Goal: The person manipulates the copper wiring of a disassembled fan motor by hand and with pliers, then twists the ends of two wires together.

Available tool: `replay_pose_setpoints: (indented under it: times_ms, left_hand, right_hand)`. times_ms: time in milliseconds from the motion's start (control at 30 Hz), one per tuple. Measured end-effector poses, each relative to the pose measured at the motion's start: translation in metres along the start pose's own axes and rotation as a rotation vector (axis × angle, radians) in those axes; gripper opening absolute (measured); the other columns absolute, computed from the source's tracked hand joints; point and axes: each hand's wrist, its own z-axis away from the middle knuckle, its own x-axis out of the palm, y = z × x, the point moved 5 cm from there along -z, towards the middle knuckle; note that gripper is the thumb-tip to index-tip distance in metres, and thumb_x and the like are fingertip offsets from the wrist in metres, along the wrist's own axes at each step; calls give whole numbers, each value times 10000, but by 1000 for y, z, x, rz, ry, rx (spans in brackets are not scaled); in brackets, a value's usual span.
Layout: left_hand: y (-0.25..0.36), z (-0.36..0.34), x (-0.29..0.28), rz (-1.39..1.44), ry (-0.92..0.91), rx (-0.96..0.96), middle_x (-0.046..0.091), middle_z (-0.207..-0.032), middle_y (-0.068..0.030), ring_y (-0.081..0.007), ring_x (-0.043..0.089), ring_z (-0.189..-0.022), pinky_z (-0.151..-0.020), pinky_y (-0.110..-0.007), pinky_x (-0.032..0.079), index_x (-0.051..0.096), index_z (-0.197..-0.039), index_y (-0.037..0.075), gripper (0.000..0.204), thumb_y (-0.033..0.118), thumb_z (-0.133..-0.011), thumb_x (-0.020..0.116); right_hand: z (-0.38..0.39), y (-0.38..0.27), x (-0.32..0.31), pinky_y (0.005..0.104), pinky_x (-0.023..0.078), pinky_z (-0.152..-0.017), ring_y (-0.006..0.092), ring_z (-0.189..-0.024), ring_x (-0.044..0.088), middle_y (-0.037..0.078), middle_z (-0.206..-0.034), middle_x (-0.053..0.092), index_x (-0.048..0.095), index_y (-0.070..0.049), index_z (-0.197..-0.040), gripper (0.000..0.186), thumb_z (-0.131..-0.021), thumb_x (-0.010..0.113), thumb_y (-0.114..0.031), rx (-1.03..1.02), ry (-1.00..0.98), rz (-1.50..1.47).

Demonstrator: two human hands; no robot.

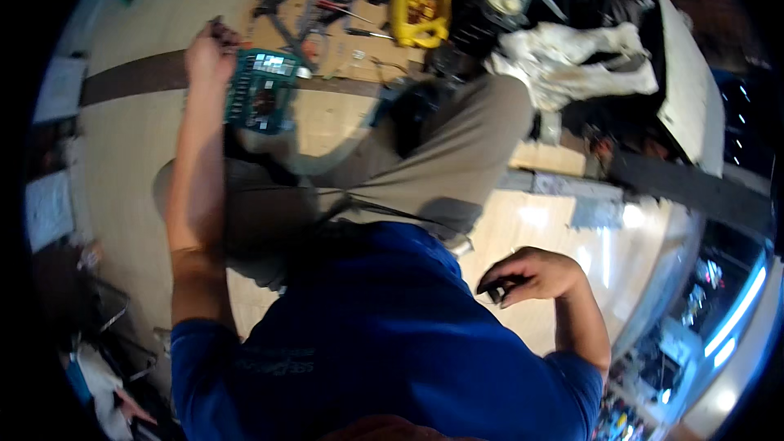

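My left hand reaches far forward, its fingers curled at the top corner of a green tool case. Something small and dark shows at its fingertips, too unclear to name. The case lies open, with rows of small bits or sockets along one side. Off to the right of my body, my right hand is bent inward above the floor. Its darkened fingers close toward the thumb around a small dark thing that I cannot make out.
A cardboard sheet ahead carries a red-handled screwdriver, a black-handled screwdriver and several dark parts. Beside them stands a yellow container of small pieces. White cloth and a pale panel are at right.
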Motion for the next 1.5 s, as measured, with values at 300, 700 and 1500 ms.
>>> replay_pose_setpoints:
  times_ms: [300,700,1500]
  left_hand:
    - [43,41,19,464,-72,-124,525,-748,-66,-179,484,-683,-636,-288,419,529,-902,-8,220,169,-983,426]
    - [68,34,-34,533,-48,-88,390,-624,16,-77,291,-458,-429,-230,213,500,-873,26,217,192,-987,420]
    - [37,207,138,192,-714,27,385,-621,14,-72,313,-501,-496,-232,296,565,-966,20,237,232,-988,462]
  right_hand:
    - [76,182,-88,255,394,-546,76,-588,454,-10,-601,535,661,12,-774,229,-890,643,-185,290,771,23]
    - [169,406,-11,478,452,-627,403,-710,620,235,-689,627,638,9,-709,589,-962,398,-466,927,1411,426]
    - [-241,-100,-107,231,463,-745,83,-790,569,22,-817,642,619,-10,-1055,242,-906,620,-201,-367,156,-378]
